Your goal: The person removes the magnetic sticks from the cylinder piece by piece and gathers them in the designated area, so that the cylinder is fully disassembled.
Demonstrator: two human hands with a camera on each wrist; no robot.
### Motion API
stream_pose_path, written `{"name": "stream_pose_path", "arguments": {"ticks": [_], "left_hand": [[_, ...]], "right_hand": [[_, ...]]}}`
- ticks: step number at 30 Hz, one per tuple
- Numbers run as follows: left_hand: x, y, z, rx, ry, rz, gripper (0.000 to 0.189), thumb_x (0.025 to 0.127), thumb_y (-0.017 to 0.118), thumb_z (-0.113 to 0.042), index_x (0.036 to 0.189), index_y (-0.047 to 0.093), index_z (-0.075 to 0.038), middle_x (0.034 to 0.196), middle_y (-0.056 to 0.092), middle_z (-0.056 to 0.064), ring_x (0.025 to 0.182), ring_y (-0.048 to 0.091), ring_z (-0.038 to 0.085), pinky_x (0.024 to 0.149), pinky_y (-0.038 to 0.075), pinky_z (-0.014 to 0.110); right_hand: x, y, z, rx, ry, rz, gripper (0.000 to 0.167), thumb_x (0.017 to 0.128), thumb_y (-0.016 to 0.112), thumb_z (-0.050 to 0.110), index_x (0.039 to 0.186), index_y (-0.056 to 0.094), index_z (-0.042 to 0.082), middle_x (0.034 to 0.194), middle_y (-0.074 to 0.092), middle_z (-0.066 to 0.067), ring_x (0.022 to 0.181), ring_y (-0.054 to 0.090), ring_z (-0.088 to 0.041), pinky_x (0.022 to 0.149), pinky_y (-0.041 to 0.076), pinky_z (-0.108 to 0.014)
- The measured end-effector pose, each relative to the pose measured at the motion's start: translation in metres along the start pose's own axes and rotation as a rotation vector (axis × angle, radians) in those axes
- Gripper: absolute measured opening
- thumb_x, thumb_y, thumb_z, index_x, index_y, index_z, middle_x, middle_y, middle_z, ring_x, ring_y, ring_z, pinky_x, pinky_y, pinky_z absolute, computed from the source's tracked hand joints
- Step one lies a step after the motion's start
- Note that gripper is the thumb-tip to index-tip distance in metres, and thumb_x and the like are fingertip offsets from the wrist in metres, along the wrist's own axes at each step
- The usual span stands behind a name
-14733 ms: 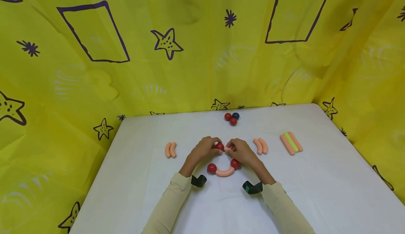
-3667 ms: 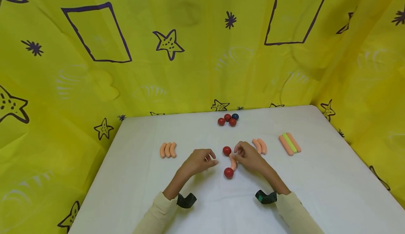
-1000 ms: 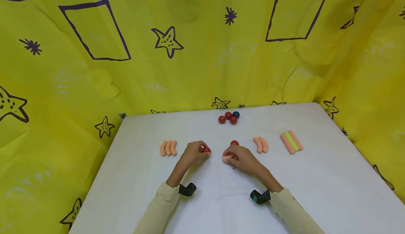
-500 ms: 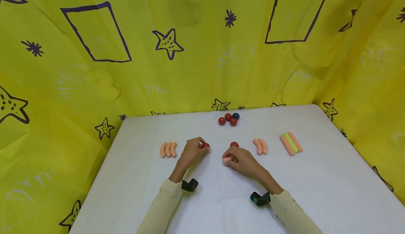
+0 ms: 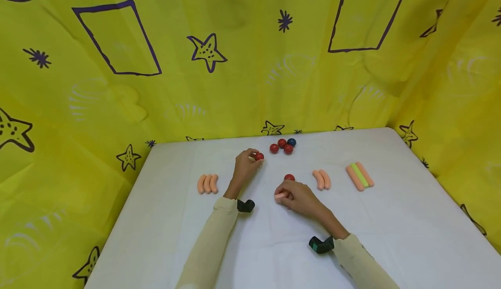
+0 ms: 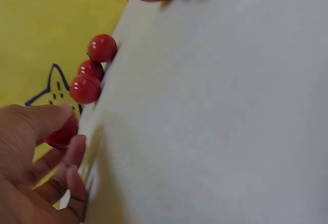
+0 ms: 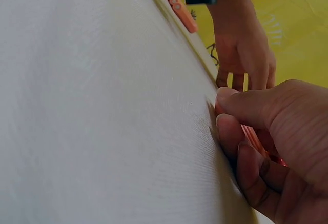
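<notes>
My left hand (image 5: 247, 164) pinches a glossy red ball (image 5: 259, 156) between thumb and fingers, toward the table's back, just left of the ball cluster. In the left wrist view that red ball (image 6: 62, 134) shows between thumb and fingertips. My right hand (image 5: 298, 197) pinches a curved salmon-pink stick (image 5: 280, 197) near the table's middle, mostly hidden by the fingers. Right behind the right hand's knuckles a red ball (image 5: 289, 177) peeks out. In the right wrist view, thumb and index fingertips of the right hand (image 7: 271, 126) meet close over the tabletop.
Several red balls (image 5: 274, 148) and a blue ball (image 5: 291, 142) cluster at the back. Three curved sticks (image 5: 207, 184) lie left, two more curved sticks (image 5: 322, 179) right. Straight pink sticks (image 5: 354, 177) flank a green stick (image 5: 362, 174) farther right. A yellow curtain (image 5: 242, 97) borders the white table (image 5: 176, 237).
Earlier, the curved stick lay between two red balls. The left hand now has one ball apart and has carried it toward the back cluster. The right hand has stayed nearly still this last second.
</notes>
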State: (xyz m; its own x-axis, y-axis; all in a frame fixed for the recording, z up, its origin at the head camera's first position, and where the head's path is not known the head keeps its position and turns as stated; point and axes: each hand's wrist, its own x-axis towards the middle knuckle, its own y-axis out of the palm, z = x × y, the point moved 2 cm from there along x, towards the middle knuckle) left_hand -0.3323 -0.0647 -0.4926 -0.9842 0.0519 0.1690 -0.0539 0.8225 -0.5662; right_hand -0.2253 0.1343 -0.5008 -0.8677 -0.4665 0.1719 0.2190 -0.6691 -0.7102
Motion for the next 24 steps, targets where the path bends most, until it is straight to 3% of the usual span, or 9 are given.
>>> {"name": "stream_pose_path", "arguments": {"ticks": [3, 9, 24], "left_hand": [[0.011, 0.008, 0.002, 0.002, 0.026, -0.025, 0.033, 0.086, 0.075, -0.016, 0.116, 0.066, -0.005, 0.105, 0.066, 0.013, 0.085, 0.065, 0.022, 0.075, 0.053, 0.029], [0.023, 0.017, 0.004, -0.027, 0.014, -0.058, 0.033, 0.087, 0.074, -0.015, 0.117, 0.066, -0.006, 0.110, 0.066, 0.011, 0.086, 0.064, 0.021, 0.075, 0.053, 0.030], [0.029, 0.028, -0.003, -0.011, -0.037, -0.094, 0.032, 0.084, 0.077, -0.016, 0.114, 0.067, -0.006, 0.108, 0.070, 0.009, 0.085, 0.060, 0.020, 0.076, 0.048, 0.030]], "right_hand": [[0.000, 0.000, -0.003, -0.008, 0.004, -0.010, 0.011, 0.089, 0.072, 0.026, 0.098, 0.067, 0.023, 0.086, 0.061, 0.011, 0.058, 0.055, 0.002, 0.064, 0.047, -0.021], [0.000, 0.003, -0.006, -0.016, 0.006, -0.015, 0.011, 0.089, 0.072, 0.029, 0.099, 0.067, 0.026, 0.089, 0.063, 0.011, 0.061, 0.056, 0.003, 0.065, 0.047, -0.020], [0.000, 0.004, -0.008, 0.008, -0.007, -0.015, 0.011, 0.090, 0.071, 0.028, 0.100, 0.067, 0.025, 0.084, 0.061, 0.013, 0.056, 0.056, 0.003, 0.064, 0.047, -0.021]]}}
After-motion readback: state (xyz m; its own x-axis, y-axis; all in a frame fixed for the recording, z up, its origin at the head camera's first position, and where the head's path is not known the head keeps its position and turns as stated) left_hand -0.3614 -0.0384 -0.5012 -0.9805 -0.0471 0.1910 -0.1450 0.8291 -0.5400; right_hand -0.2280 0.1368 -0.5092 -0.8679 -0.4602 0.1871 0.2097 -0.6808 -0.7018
